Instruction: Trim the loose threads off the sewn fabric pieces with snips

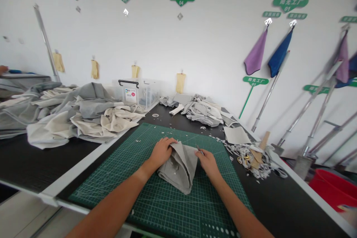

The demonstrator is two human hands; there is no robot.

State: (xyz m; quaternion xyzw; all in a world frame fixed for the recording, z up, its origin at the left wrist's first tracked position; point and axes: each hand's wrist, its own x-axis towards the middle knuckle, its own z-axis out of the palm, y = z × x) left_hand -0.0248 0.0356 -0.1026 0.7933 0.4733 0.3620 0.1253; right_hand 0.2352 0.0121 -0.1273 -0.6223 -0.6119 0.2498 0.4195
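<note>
A folded piece of grey fabric stands partly raised on the green cutting mat, its layers bunched toward me. My left hand is closed on its upper left edge, thumb and fingers gripping the cloth. At the cloth's upper right corner, my right hand is closed around small scissors. Only their slim metal end shows beyond the fingers; the rest is hidden. Whether the right fingertips also pinch the cloth is unclear.
Heaped grey and cream fabric lies at left, near a clear plastic box. Another fabric pile sits behind the mat. Cut scraps cover the table's right side. A red bucket stands beyond the right edge.
</note>
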